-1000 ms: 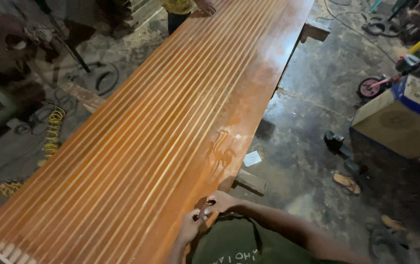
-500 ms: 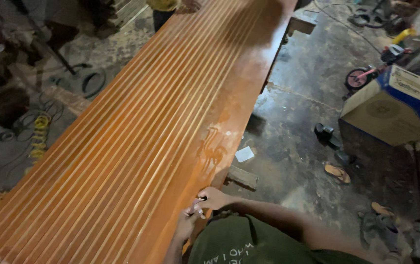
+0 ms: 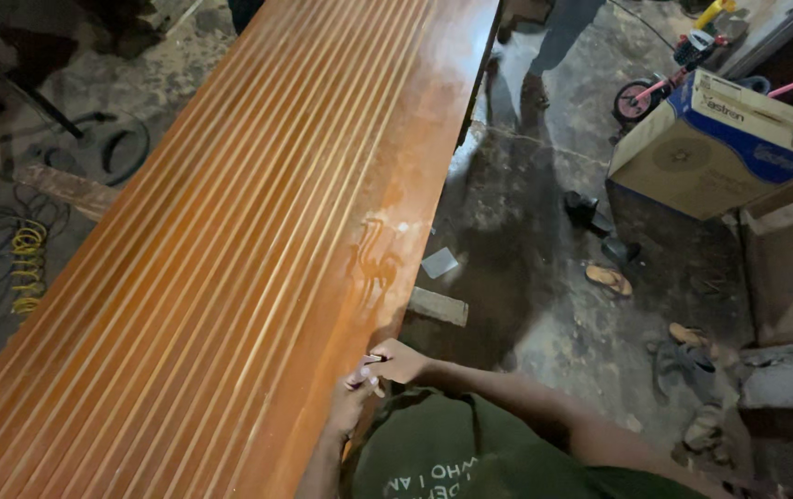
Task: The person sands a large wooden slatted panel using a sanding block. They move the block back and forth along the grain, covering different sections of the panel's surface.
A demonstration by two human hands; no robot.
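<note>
A long orange-brown wooden panel (image 3: 258, 240) with many lengthwise grooves runs from the bottom left to the top of the head view. Both my hands meet at its right edge near the bottom. My left hand (image 3: 352, 405) rests its curled fingers on the panel's edge. My right hand (image 3: 404, 362) comes in from the right, fingers closed. Pinched between the two hands is a small pinkish and dark object (image 3: 367, 368), too small to make out. My green shirt (image 3: 452, 457) fills the bottom of the view.
A cardboard box (image 3: 715, 143) stands on the concrete floor at the right, with a small pink wheeled toy (image 3: 641, 92) behind it. Sandals (image 3: 609, 279) and shoes lie near it. Another person's legs (image 3: 553, 46) stand at the top. Yellow coiled hose (image 3: 29, 263) and cables lie left.
The view has swung towards the right floor, so the box looks nearer. Both hands have stayed together at the panel's right edge. Someone's legs now show at the top.
</note>
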